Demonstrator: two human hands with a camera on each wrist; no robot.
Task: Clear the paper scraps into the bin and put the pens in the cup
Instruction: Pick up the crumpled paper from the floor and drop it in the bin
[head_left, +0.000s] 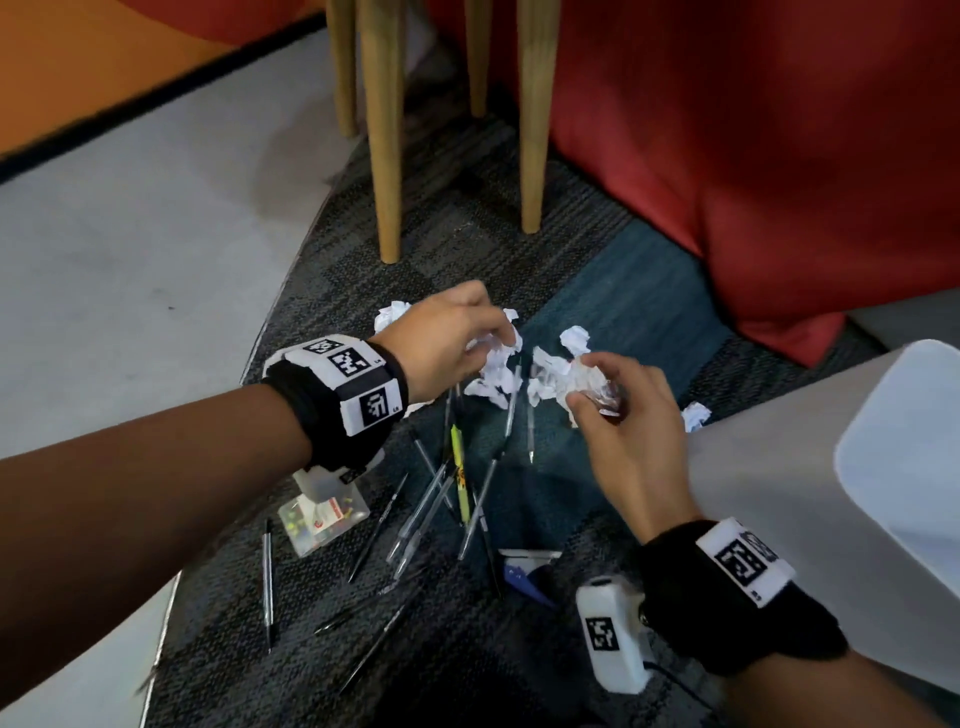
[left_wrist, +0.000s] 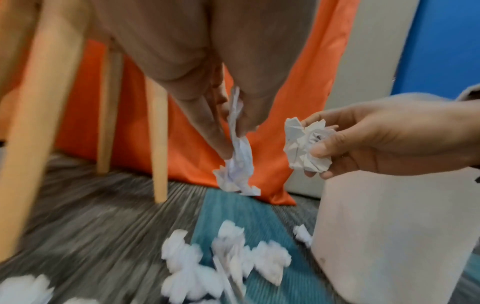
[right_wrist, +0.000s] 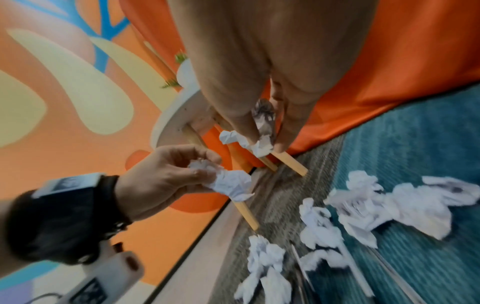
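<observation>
Both hands are up over the carpet (head_left: 363, 270), and each one holds crumpled paper. The left hand (head_left: 447, 343) pinches a scrap (left_wrist: 237, 164) between its thumb and fingertips, and the scrap hangs down from them. The right hand (head_left: 628, 431) has its fingers curled round a paper ball (left_wrist: 306, 148), with the thumb pressed on the front of it. The two hands are near each other but do not touch.

More scraps (head_left: 550, 364) lie on the carpet under the hands, most of them on the blue-green patch. One small scrap (head_left: 696, 415) lies just beside the bin (head_left: 810, 493). The bin is pale and stands on the person's right, near the right hand.

The pens (head_left: 457, 493) lie on the carpet closer to the person, crossed over each other in a loose pile. One of them is yellow-green (head_left: 460, 467). A few more pens lie apart to the left, and one (head_left: 267, 582) sits by a small clear box (head_left: 322, 519). The box seems to hold little colored bits, but it is too blurry to be sure.

Wooden legs (head_left: 384, 130) stand on the carpet past the scraps, with red cloth (head_left: 753, 130) behind them.
</observation>
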